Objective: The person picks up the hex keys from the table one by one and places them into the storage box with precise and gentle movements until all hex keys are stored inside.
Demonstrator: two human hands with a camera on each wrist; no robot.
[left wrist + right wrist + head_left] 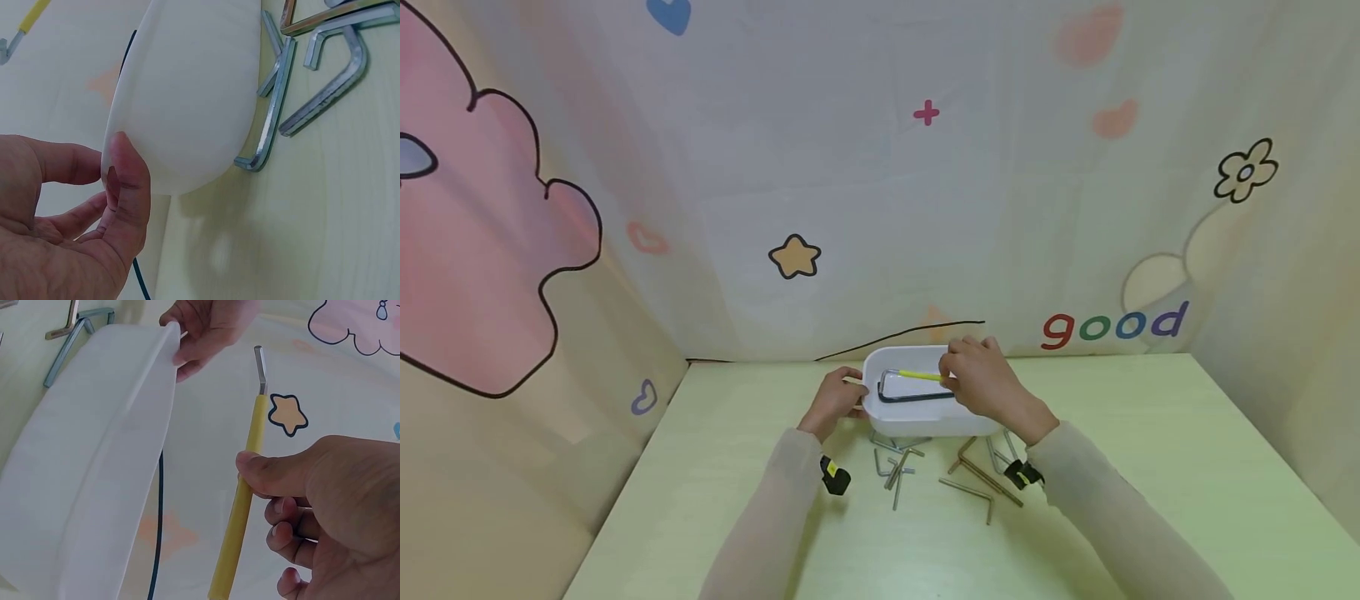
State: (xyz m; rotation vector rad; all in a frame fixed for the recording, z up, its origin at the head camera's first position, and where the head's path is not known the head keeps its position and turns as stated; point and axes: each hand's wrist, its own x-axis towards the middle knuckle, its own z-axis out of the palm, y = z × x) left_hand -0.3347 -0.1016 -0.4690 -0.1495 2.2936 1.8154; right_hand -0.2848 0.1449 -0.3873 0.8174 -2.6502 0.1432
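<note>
A white plastic bin [910, 427] stands toward the back of the table. My left hand [837, 398] pinches its left rim between thumb and fingers, as the left wrist view shows up close. Over the bin, my right hand [988, 383] holds a hex key with a yellow sleeve [240, 512], gripped by the sleeve between thumb and fingers. Its bare bent metal end points left. Below it in the head view, a long black hex key [917, 398] lies inside the bin. The right hand hides the bin's right end.
Several loose hex keys, silver and bronze, lie in front of the bin, among them a bronze one [970, 489] and a silver one [275, 106]. A printed curtain [880, 208] hangs behind the pale green table [700, 500].
</note>
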